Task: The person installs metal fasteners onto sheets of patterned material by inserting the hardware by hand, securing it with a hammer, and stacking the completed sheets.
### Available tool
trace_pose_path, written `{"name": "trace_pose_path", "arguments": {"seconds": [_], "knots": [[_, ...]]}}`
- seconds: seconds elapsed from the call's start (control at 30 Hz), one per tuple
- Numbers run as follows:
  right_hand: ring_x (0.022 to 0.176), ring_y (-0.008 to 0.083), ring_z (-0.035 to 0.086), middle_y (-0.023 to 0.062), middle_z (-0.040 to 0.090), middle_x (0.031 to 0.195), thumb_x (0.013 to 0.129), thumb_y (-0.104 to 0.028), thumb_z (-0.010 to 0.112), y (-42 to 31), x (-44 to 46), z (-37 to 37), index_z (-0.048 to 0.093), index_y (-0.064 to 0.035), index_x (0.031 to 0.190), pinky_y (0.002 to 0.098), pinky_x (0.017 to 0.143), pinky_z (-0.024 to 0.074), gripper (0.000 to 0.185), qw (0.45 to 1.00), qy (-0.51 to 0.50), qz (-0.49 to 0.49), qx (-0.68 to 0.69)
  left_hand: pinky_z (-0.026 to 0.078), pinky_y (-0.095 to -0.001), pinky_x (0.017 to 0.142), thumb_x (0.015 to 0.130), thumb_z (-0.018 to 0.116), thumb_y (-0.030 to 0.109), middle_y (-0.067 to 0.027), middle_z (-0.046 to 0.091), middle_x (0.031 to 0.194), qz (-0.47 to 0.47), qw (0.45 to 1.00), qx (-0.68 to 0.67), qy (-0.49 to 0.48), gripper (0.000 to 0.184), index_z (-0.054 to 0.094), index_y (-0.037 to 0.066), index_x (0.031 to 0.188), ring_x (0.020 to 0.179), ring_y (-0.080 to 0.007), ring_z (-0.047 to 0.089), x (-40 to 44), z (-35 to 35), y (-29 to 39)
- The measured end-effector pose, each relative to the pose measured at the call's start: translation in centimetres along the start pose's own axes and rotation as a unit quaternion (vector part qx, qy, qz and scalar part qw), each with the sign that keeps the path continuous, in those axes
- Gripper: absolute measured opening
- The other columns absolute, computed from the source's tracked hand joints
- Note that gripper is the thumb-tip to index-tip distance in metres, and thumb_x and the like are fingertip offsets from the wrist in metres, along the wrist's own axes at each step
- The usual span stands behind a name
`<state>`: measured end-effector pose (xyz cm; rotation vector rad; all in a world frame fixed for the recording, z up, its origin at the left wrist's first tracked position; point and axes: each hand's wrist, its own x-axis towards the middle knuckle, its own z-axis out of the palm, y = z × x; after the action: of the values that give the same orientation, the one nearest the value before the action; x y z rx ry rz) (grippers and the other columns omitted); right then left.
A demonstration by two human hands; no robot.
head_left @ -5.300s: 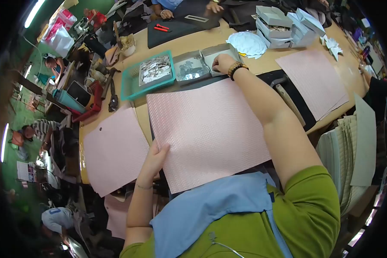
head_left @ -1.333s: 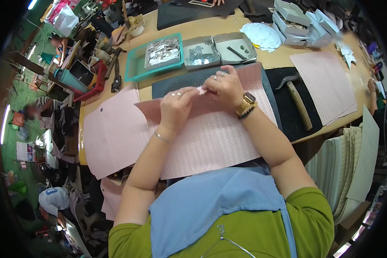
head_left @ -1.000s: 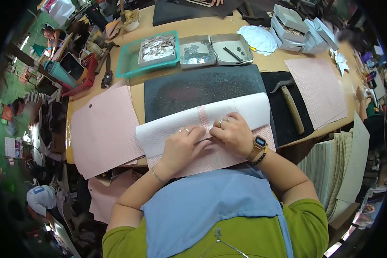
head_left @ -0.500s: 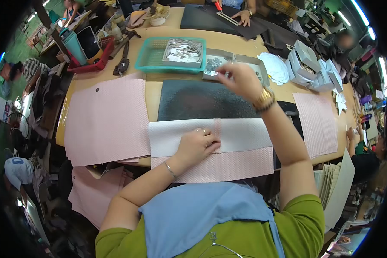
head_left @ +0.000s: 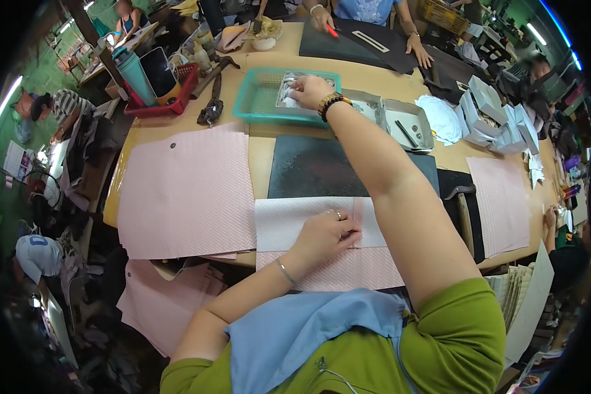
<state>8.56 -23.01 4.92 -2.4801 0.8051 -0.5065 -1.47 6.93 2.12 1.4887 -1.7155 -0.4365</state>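
Note:
A pink textured sheet (head_left: pixel 387 269) with a white backing (head_left: pixel 279 220) lies folded in front of me, a narrow pink strip (head_left: pixel 358 213) crossing the white part. On it rests my left hand (head_left: pixel 325 235), fingers curled together at the strip; anything between them is hidden. My right hand (head_left: pixel 312 90) reaches into a box of small pale pieces (head_left: pixel 286 102) inside a green basket (head_left: pixel 243 105). Its fingers are bent down and together among the pieces, and I cannot make out what they grip. Behind the folded sheet lies a dark, worn slab (head_left: pixel 302 164).
Pink sheets (head_left: pixel 184 197) are stacked at left, more (head_left: pixel 499 203) at right. A hammer (head_left: pixel 212 102), an open tray (head_left: pixel 423 125) with a dark rod, and white boxes (head_left: pixel 486 108) surround the work area. Across the table, a person's hand (head_left: pixel 322 20) holds a red-handled tool.
My right hand has moved left from the small metal parts tray to the box in the green basket. My left hand stays on the folded sheet. The whole view has shifted slightly.

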Motion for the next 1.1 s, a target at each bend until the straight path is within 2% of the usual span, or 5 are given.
{"name": "trace_pose_path", "arguments": {"seconds": [0.37, 0.43, 0.67, 0.8, 1.1], "knots": [[0.080, 0.0249, 0.072, 0.0148, 0.074, 0.092, 0.083, -0.026, 0.077, 1.6, -1.8, -0.1, 0.078, -0.0100, 0.099, 0.0348, 0.077, 0.0562, 0.022, 0.971, 0.118, -0.041, 0.206, 0.050, -0.0403, 0.065, 0.084, 0.073, 0.024, -0.0064, 0.061, 0.081, 0.010, 0.999, 0.034, 0.010, 0.012, 0.073, 0.013, 0.087, 0.077, -0.0278, 0.061, -0.1, -0.2, 0.2], [0.080, 0.0133, 0.070, 0.0082, 0.076, 0.092, 0.087, -0.022, 0.076, 0.6, -5.1, -2.1, 0.075, -0.0046, 0.103, 0.0286, 0.074, 0.0552, 0.024, 0.944, 0.110, -0.083, 0.298, 0.051, -0.0392, 0.066, 0.083, 0.074, 0.024, -0.0071, 0.064, 0.082, 0.008, 0.999, 0.045, -0.002, 0.012, 0.073, 0.012, 0.086, 0.076, -0.0273, 0.062, -0.2, -0.1, 0.2], [0.081, 0.0053, 0.063, 0.0002, 0.071, 0.093, 0.092, -0.013, 0.070, -1.3, -27.6, -8.5, 0.071, -0.0017, 0.109, 0.0225, 0.076, 0.0528, 0.020, 0.913, -0.069, 0.101, 0.390, 0.053, -0.0324, 0.065, 0.076, 0.082, 0.026, -0.0078, 0.071, 0.087, -0.074, 0.995, -0.058, -0.014, 0.040, 0.067, 0.009, 0.108, 0.070, -0.0218, 0.068, 0.3, -0.3, 0.3], [0.083, 0.0057, 0.065, 0.0026, 0.069, 0.093, 0.091, -0.008, 0.070, -0.2, -34.6, -6.0, 0.064, -0.0011, 0.111, 0.0215, 0.073, 0.0527, 0.023, 0.875, -0.046, 0.158, 0.455, 0.053, -0.0319, 0.066, 0.074, 0.081, 0.028, -0.0036, 0.071, 0.087, -0.096, 0.992, -0.076, -0.035, 0.059, 0.059, 0.013, 0.127, 0.072, -0.0186, 0.067, 0.3, -0.6, 0.3], [0.075, 0.0034, 0.062, 0.0013, 0.069, 0.088, 0.091, -0.010, 0.071, 0.5, -35.8, -4.4, 0.063, -0.0028, 0.106, 0.0196, 0.061, 0.0480, 0.018, 0.872, -0.023, 0.164, 0.460, 0.049, -0.0216, 0.078, 0.091, 0.069, 0.007, -0.0035, 0.069, 0.096, -0.151, 0.954, -0.249, -0.067, 0.039, 0.058, 0.004, 0.128, 0.087, -0.0065, 0.062, -0.1, 0.0, -1.0]]}}
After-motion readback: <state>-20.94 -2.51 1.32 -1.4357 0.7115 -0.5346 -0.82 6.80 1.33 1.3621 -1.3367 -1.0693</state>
